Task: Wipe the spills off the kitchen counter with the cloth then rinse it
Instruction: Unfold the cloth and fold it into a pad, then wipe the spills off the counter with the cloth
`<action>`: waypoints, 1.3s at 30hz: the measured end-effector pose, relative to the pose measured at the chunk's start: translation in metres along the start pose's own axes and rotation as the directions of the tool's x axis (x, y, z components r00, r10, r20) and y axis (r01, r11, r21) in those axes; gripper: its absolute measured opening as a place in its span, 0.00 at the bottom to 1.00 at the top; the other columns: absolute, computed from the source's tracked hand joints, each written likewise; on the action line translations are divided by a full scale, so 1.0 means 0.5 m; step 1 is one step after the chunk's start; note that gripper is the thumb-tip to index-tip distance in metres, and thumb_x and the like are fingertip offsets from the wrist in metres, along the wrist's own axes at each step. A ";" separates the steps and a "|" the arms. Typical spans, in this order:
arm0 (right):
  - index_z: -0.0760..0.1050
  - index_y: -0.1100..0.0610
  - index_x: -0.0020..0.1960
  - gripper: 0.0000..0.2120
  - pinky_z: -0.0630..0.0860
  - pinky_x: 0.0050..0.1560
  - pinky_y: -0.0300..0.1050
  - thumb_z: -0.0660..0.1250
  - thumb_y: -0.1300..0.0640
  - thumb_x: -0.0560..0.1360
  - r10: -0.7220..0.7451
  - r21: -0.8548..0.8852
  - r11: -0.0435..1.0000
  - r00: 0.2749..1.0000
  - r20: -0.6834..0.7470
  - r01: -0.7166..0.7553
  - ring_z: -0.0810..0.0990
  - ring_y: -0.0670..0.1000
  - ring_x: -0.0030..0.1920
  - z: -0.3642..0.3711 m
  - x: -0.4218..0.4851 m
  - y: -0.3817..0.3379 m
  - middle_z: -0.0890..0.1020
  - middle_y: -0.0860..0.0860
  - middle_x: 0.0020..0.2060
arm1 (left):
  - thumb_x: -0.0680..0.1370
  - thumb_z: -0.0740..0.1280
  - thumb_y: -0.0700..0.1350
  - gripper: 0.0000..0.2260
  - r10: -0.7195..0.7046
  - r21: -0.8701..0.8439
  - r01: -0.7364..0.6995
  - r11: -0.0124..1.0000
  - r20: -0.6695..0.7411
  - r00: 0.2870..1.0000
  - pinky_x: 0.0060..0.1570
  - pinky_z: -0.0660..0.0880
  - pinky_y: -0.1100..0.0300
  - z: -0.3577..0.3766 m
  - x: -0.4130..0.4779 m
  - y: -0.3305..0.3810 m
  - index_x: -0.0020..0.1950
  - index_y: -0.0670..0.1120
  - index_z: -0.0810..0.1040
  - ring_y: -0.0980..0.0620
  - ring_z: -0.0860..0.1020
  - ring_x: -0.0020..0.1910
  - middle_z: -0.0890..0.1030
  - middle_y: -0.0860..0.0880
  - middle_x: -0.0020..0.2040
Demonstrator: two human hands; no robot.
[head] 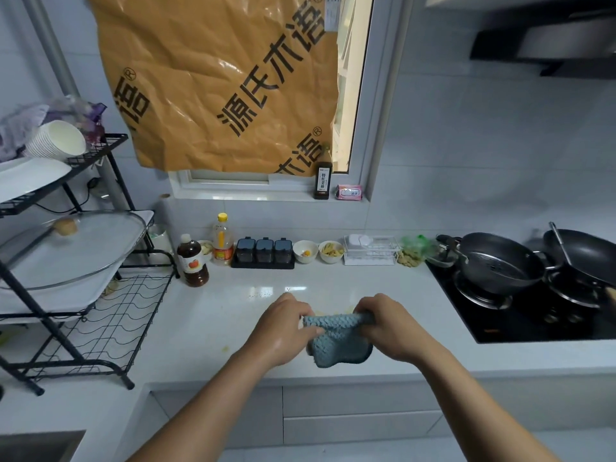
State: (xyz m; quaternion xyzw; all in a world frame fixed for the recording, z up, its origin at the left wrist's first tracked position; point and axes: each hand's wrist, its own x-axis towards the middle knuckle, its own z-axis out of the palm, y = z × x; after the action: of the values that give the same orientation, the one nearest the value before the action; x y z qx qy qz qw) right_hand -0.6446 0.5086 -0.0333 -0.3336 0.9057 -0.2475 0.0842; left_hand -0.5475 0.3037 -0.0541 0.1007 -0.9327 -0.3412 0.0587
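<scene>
now: cloth held in both hands, spills not yet wiped

both hands are clamped on the blue-grey cloth (336, 341). the left hand (283, 331) pinches one end and the right hand (388, 328) the other, holding it bunched over the front of the white counter (233, 295). yellowish smears (348, 309) lie just behind the hands, and a small spot (226, 347) sits to the left. wiping with a tight wad would likely spread the mess rather than lift it. a wide sweep could knock the dark bottle (192, 261) standing further back.
</scene>
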 end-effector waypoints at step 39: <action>0.72 0.45 0.55 0.18 0.73 0.35 0.42 0.75 0.44 0.71 0.049 0.538 0.783 0.893 0.447 -0.312 0.75 0.46 0.33 -0.011 -0.077 0.490 0.78 0.46 0.32 | 0.73 0.66 0.30 0.23 -0.062 -0.365 0.133 0.921 0.200 0.978 0.48 0.68 0.72 0.471 0.123 0.191 0.48 0.61 0.75 0.61 0.75 0.53 0.74 0.55 0.54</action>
State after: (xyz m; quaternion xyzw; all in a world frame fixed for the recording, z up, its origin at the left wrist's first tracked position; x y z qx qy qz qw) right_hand -0.7548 0.6959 -0.1526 -0.2437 0.7713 -0.4346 0.3961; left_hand -0.6631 0.5079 -0.1688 0.1018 -0.8450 -0.5242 -0.0266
